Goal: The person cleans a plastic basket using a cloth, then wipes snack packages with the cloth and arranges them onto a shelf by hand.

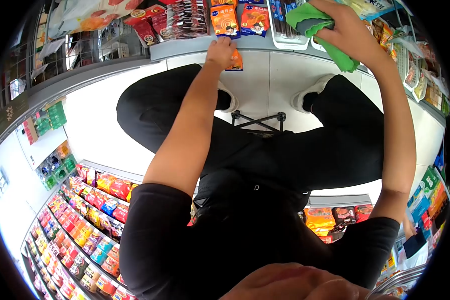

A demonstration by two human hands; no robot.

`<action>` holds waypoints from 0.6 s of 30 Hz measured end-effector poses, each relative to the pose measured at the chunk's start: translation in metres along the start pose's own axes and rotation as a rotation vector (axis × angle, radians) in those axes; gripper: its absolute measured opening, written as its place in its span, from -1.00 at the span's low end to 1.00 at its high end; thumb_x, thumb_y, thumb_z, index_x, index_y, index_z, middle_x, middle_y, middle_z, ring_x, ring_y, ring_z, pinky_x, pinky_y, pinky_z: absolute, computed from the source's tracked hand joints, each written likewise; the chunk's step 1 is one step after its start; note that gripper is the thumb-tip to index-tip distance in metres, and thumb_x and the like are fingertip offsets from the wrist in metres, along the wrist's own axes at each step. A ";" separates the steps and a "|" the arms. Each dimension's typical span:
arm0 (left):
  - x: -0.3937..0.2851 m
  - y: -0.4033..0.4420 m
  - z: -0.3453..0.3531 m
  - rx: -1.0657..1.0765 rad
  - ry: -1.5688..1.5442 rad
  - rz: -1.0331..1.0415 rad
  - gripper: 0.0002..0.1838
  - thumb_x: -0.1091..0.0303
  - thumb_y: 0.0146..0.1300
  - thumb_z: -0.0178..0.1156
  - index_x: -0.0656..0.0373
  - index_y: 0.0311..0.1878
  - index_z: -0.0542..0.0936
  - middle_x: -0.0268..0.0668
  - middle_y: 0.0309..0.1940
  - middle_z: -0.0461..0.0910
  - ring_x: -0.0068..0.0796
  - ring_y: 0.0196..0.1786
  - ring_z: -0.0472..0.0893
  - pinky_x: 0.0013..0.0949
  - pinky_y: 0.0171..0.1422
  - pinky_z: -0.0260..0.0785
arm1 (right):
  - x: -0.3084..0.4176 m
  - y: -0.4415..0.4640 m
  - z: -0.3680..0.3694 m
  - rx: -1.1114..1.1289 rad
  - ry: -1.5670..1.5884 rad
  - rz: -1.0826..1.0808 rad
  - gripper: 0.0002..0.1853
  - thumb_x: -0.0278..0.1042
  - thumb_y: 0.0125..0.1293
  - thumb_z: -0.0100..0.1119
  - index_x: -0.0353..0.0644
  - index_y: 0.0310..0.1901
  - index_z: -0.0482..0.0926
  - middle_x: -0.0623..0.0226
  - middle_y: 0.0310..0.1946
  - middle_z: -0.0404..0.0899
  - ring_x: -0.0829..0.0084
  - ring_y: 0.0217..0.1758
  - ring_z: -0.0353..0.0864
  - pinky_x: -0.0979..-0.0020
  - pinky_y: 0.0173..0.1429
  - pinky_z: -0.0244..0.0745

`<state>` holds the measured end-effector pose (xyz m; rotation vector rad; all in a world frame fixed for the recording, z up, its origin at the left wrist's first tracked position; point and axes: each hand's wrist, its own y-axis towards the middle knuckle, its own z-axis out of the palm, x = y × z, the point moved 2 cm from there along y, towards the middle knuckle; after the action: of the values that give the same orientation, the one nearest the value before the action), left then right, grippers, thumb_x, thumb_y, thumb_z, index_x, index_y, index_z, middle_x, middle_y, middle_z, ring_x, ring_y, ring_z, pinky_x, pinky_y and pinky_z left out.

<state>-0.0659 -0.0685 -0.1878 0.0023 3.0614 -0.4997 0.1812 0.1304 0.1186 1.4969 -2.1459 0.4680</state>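
Observation:
At the shelf's front edge, my left hand (222,53) is closed on an orange snack packet (238,62); the hand covers much of the packet. Just beyond it, two orange-and-blue snack packets (225,21) (255,20) lie side by side on the grey shelf (185,47). My right hand (346,31) grips a bunched green cloth (341,56) with a grey part showing in its folds. Part of the cloth hangs down over the front of the white baskets, near a white basket (291,45) holding dark, narrow packets.
Dark red packets (187,20) stand in rows at the shelf's left. More baskets of snacks (410,65) line the right. My knees are spread around a folding stool's black legs (258,120). Behind me are racks of colourful packets (80,230). Another person's arm (409,227) shows at lower right.

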 end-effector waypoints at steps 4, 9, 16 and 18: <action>0.002 0.009 0.019 -0.017 0.006 -0.074 -0.46 0.13 0.09 0.52 -0.02 0.14 0.61 -0.28 0.13 0.58 -0.21 0.26 0.54 -0.05 0.30 0.40 | -0.008 -0.004 -0.004 -0.010 -0.018 0.020 -0.67 -0.40 0.05 0.30 -0.32 -0.13 0.57 -0.08 -0.27 0.62 -0.17 -0.12 0.63 0.02 -0.02 0.53; 0.021 0.003 -0.015 -0.006 -0.039 -0.018 -0.79 0.26 0.15 0.46 -0.06 -0.13 0.72 -0.39 0.03 0.64 -0.25 0.28 0.55 -0.04 0.31 0.40 | -0.002 -0.007 -0.005 -0.012 0.004 0.047 -0.70 -0.40 0.06 0.31 -0.31 -0.16 0.57 -0.07 -0.25 0.62 -0.15 -0.11 0.64 0.02 0.00 0.53; 0.049 0.006 -0.007 0.320 -0.404 0.168 -0.73 0.29 0.15 0.45 0.07 -0.12 0.62 -0.27 -0.20 0.68 -0.15 -0.03 0.69 -0.11 0.02 0.53 | 0.000 -0.006 -0.001 -0.001 -0.003 0.000 -0.69 -0.39 0.06 0.31 -0.30 -0.14 0.58 -0.06 -0.24 0.63 -0.13 -0.08 0.63 0.03 0.03 0.52; 0.062 0.021 -0.026 0.279 -0.437 0.266 -0.71 0.30 0.15 0.44 0.09 -0.11 0.59 -0.24 -0.25 0.68 -0.12 -0.12 0.70 -0.13 -0.05 0.53 | -0.007 -0.006 0.001 -0.009 0.004 -0.001 -0.70 -0.38 0.06 0.31 -0.30 -0.15 0.58 -0.06 -0.25 0.62 -0.13 -0.08 0.63 0.03 0.03 0.52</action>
<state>-0.1286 -0.0402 -0.1722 0.2666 2.4979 -0.7818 0.1889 0.1327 0.1136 1.4905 -2.1420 0.4599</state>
